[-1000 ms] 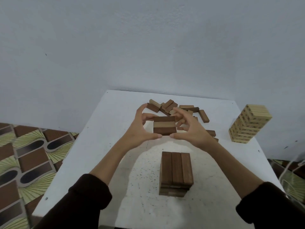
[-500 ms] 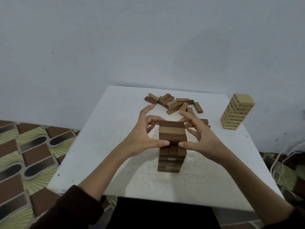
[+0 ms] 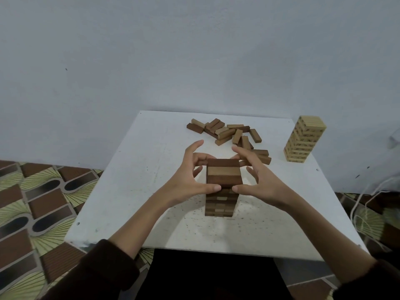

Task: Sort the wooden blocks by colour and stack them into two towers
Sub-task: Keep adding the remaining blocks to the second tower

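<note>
A layer of three blocks (image 3: 224,173), laid side by side as dark, pale and dark, is seen just right of the middle of the frame, gripped from both sides. The left hand (image 3: 190,182) is curled round the layer's left end, with the thumb pressed to the near face and the fingers bent over the far edge; the index finger is raised and points away. The right hand (image 3: 263,180) is set against the right end in the same way, thumb at the near lower corner and fingers arched over the far side, so that the layer is pinched between the two hands. Directly below it the brown tower (image 3: 219,205) is seen, built of mostly dark blocks with a few pale ends showing; whether the layer already rests on the tower's top cannot be told. Both are placed near the centre of the white table (image 3: 129,191). Loose blocks (image 3: 229,135), dark and pale mixed, are scattered above the hands towards the table's far edge. A pale tower (image 3: 304,141) stands upright at the table's upper right corner. A patterned floor (image 3: 32,202) is seen at the left, and pale cords (image 3: 363,202) at the right edge.
</note>
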{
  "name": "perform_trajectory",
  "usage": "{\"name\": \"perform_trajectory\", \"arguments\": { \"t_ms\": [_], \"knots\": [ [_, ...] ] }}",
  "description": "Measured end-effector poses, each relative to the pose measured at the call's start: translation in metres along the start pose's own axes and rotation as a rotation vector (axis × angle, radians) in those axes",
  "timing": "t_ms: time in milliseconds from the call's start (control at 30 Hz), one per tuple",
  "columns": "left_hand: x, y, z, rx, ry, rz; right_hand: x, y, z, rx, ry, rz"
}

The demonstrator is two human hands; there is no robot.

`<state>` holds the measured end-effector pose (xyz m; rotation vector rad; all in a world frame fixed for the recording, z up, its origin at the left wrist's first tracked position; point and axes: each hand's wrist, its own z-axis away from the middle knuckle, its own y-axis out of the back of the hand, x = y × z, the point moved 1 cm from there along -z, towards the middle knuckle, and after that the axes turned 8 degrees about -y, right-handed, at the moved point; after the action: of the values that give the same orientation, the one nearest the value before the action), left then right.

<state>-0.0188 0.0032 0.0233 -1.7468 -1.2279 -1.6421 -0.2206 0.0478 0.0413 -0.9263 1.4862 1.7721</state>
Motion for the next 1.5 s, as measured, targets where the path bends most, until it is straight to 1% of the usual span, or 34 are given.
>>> {"name": "perform_trajectory", "arguments": {
  "t_ms": [367,667,1133,1200,1300,1333,1500],
  "knots": [
    [0.000,-0.002,0.000,-0.048,-0.027,-0.054,-0.002,-0.002,0.000,-0.003,0.036,0.009],
    [0.000,-0.005,-0.001,-0.041,-0.040,-0.093,0.002,-0.004,-0.004,0.017,0.048,0.050],
    [-0.001,-0.008,0.003,-0.004,-0.030,-0.076,0.000,-0.008,-0.001,0.025,0.030,0.021],
    [0.001,-0.011,0.003,-0.007,-0.010,-0.042,-0.001,-0.009,0.002,0.015,0.026,-0.028],
    [0.010,-0.018,0.006,0.087,0.112,0.140,-0.002,-0.015,0.009,0.038,-0.028,-0.208],
    [0.010,-0.021,0.008,0.093,0.128,0.171,-0.001,-0.019,0.011,0.055,-0.052,-0.255],
    [0.005,-0.036,0.020,0.092,0.135,0.260,0.004,-0.042,0.016,0.136,-0.127,-0.457]
  ]
}}
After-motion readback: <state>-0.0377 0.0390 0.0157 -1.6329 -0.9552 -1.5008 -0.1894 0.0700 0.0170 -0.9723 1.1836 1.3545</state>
